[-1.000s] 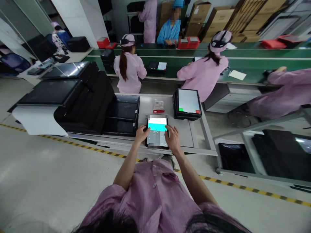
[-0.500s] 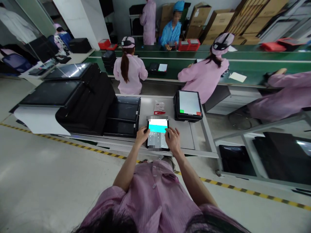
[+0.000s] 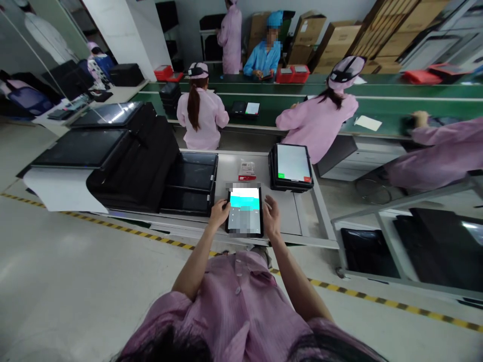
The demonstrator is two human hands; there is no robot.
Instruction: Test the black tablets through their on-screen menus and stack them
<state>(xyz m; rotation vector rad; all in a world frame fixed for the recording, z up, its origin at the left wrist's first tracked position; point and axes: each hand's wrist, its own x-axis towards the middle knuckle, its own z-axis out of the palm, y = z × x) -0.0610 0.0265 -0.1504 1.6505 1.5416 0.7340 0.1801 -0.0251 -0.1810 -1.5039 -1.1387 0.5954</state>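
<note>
A tablet (image 3: 244, 215) with a lit screen, partly blurred out, is at the near edge of the grey table in front of me. My left hand (image 3: 219, 213) grips its left edge, thumb on the frame. Beside the right edge is my right hand (image 3: 272, 215), its fingers apart and holding nothing; whether it touches the frame I cannot tell. A small white and red packet (image 3: 247, 170) lies just beyond the tablet. To the right stands a stack of tablets (image 3: 292, 163), the top one showing a white screen with green and red corner marks.
Dark trays with tablets (image 3: 196, 171) and tall black stacks (image 3: 132, 166) fill the table's left side. A metal cart (image 3: 362, 276) stands at right. Beyond, several co-workers in pink (image 3: 202, 113) and one in blue (image 3: 264, 56) work along a green conveyor (image 3: 271, 113).
My right hand has moved off the screen to the tablet's right side, its fingers now apart. My left hand keeps its grip. The view has shifted slightly.
</note>
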